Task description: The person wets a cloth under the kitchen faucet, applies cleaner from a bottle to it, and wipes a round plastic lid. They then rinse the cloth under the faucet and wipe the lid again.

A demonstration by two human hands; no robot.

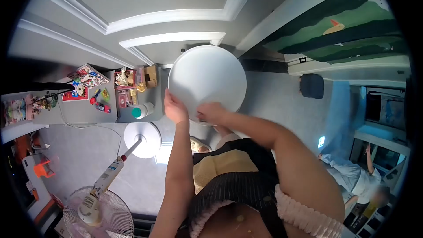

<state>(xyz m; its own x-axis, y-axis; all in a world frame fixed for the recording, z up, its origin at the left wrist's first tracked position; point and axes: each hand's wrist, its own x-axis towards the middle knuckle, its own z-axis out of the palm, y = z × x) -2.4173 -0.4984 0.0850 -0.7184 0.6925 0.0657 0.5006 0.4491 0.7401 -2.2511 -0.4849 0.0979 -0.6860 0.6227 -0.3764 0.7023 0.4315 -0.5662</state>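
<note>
A round white tabletop (211,77) stands in front of me, close to the grey wall. At its left front edge rests my left hand (175,107), its fingers lying along the rim. My right hand (211,113) is over the front part of the tabletop, its fingers curled and slightly blurred. Whether anything small is inside those fingers cannot be made out.
On the left, a grey table (105,112) holds a bottle with a green cap (137,113), boxes and toys. A standing fan (98,209) is at the lower left. A dark stool (312,86) and another person (352,177) are at the right.
</note>
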